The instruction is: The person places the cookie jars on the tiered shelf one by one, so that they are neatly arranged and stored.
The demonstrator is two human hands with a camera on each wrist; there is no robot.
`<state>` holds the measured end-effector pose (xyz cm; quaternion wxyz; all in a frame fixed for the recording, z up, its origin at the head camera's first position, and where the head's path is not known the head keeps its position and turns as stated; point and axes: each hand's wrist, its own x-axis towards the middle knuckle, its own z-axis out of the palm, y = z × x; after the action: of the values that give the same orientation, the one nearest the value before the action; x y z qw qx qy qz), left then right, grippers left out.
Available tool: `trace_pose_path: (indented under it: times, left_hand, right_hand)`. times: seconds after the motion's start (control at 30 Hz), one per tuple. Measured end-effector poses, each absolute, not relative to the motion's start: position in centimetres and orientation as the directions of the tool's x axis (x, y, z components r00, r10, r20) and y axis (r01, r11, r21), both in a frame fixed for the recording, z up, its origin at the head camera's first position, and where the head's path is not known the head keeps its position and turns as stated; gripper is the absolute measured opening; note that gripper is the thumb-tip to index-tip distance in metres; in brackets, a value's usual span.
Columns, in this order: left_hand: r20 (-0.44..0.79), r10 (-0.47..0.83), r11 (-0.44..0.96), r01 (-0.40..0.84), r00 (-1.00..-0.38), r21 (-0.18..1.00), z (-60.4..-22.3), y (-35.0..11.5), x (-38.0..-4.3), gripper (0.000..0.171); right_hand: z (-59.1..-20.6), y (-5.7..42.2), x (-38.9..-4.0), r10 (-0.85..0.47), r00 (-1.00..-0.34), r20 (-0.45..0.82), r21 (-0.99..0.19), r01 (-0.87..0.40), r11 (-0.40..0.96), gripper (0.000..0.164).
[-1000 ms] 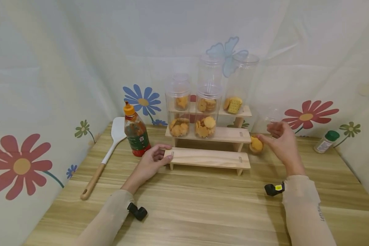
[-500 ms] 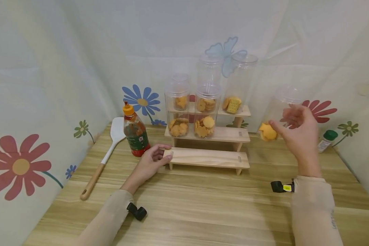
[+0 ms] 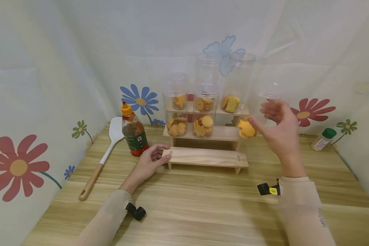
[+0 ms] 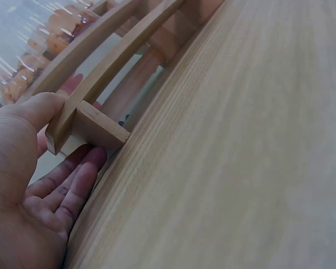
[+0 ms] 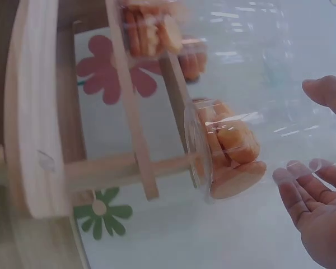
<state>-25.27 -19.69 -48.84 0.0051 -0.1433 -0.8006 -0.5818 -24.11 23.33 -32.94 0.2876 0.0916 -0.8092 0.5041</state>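
Observation:
A clear plastic jar with cookies in its bottom is held up by my right hand, beside the right end of the middle step. The right wrist view shows thumb and fingers on either side of this jar, its base tilted toward the rack. My left hand grips the left end of the lowest step of a three-step wooden rack. Up close, the left thumb lies on the board's edge and the other fingers are by its leg. Several clear cookie jars stand on the upper two steps.
Left of the rack stands a sauce bottle with an orange cap. A white spatula with a wooden handle lies farther left. A small green-capped shaker is at the far right. A flowered curtain hangs behind the table.
My right hand lifted the cookie jar from beside the rack, swung it right, then brought it back left to the middle step's end. My left hand stays on the lowest step.

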Motion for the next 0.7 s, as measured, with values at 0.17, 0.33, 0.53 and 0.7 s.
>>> trace_pose_path:
  times: [0.17, 0.33, 0.53, 0.7]
  left_hand:
    - [0.176, 0.225, 0.283, 0.237, -0.958, 0.929, -48.8, -19.7, -25.2, 0.040]
    - [0.179, 0.228, 0.281, 0.240, -0.957, 0.929, -48.8, -19.7, -25.2, 0.040]
    - [0.171, 0.222, 0.282, 0.232, -0.960, 0.931, -48.6, -19.7, -25.2, 0.038]
    - [0.173, 0.227, 0.282, 0.235, -0.958, 0.930, -48.6, -19.7, -25.2, 0.039]
  right_hand:
    - [-33.4, 21.6, -24.3, 0.088, -0.827, 0.555, -0.761, -0.463, 0.455, 0.064]
    - [-33.8, 20.6, -24.5, 0.089, -0.836, 0.541, -0.783, -0.463, 0.415, 0.066]
    - [-34.7, 19.9, -25.1, 0.074, -0.844, 0.531, -0.803, -0.472, 0.364, 0.070]
    - [-35.2, 19.4, -25.4, 0.074, -0.847, 0.527, -0.813, -0.477, 0.334, 0.072]
